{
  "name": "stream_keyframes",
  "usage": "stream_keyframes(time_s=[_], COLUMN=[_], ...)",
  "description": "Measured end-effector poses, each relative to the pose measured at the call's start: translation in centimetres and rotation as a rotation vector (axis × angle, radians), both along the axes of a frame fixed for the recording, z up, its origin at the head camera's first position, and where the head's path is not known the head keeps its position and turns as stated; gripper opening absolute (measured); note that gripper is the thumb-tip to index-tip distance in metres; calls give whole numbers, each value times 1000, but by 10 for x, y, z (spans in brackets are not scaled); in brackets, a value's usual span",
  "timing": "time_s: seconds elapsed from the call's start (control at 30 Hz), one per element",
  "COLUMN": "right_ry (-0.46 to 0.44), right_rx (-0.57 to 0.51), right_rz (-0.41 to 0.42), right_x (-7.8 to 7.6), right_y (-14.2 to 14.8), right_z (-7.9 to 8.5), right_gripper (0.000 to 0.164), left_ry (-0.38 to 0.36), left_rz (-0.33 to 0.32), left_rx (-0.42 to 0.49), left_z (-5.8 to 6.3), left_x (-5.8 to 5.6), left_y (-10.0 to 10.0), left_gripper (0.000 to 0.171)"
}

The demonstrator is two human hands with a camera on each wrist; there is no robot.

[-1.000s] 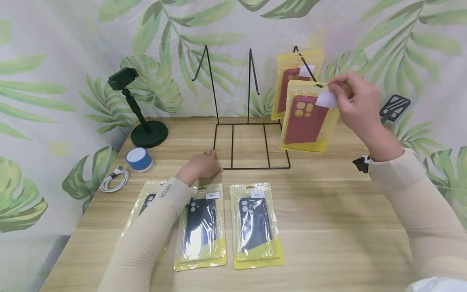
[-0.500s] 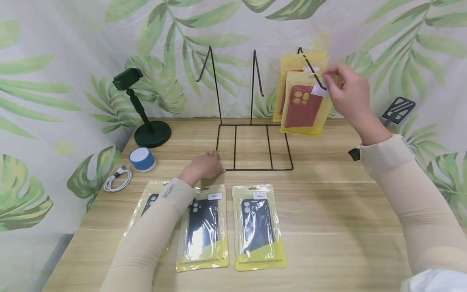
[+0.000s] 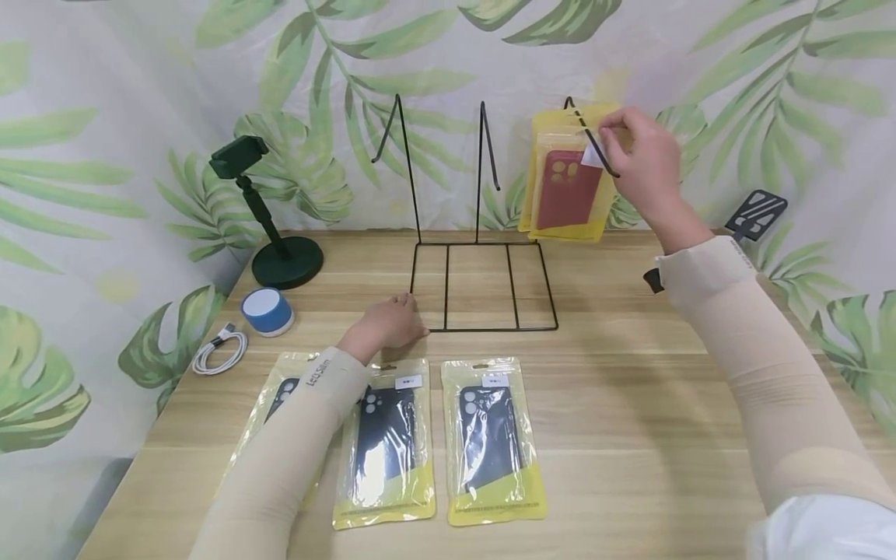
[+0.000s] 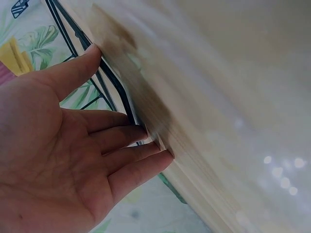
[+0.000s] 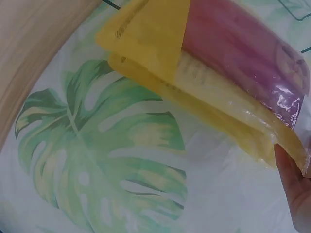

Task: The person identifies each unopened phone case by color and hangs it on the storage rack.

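Note:
My right hand (image 3: 644, 159) pinches the upper right edge of a yellow-edged clear pouch with a red phone case (image 3: 567, 190) in it. This pouch hangs on the right prong (image 3: 595, 146) of a black wire display rack (image 3: 490, 330), close in front of another like it. In the right wrist view, the thumb (image 5: 291, 187) lies against the edge of the pouch (image 5: 146, 34). At the rack's front left corner, my left hand (image 3: 388, 323) holds the base frame, its thumb (image 4: 82, 68) and fingers at the wire in the left wrist view.
Three pouches with dark phone cases lie in front: a right one (image 3: 493, 443), a middle one (image 3: 385, 443) and one under the left sleeve. A green phone stand (image 3: 287, 260), a blue-and-white round object (image 3: 267, 311) and a white cable (image 3: 220, 350) are at left.
My right hand has pushed the red-case pouch back along the right prong, up to the one behind it. The left hand stays at the rack's corner.

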State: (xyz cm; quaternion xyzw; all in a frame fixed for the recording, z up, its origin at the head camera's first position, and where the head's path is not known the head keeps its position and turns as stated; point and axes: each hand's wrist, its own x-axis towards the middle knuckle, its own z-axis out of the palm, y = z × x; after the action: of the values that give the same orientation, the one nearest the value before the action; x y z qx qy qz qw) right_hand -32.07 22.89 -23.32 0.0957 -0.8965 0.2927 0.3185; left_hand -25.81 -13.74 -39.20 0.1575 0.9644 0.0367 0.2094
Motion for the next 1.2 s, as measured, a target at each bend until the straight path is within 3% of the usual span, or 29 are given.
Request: stream_keyframes(time_s=[0.13,0.3,0.43,0.6,0.7,0.9,1.07,1.2], right_ry=[-5,85,169,177,93,-293,-554,-684], right_rx=[2,7,-16,-32,-23,84,343,568], right_rz=[-34,-43,16,58,78,106,167,240], right_x=[-2,3,10,30,49,87,96,94], right_y=[-2,3,10,19,19,10,-1,-7], right_z=[-1,-9,-24,-55,-78,-118,-140,-155], right_gripper=[32,34,39,55,66,83,87,83], left_ry=[-3,-8,-9,-8,-13,-13,-5,-5], left_rz=[7,6,6,12,16,24,18,13], left_rx=[3,8,6,-6,-3,19,39,42], left_z=[0,1,2,3,3,3,3,3], left_x=[0,1,1,2,3,3,3,2], left_y=[-1,1,1,1,1,0,0,1], left_gripper=[83,81,81,82,82,83,82,83])
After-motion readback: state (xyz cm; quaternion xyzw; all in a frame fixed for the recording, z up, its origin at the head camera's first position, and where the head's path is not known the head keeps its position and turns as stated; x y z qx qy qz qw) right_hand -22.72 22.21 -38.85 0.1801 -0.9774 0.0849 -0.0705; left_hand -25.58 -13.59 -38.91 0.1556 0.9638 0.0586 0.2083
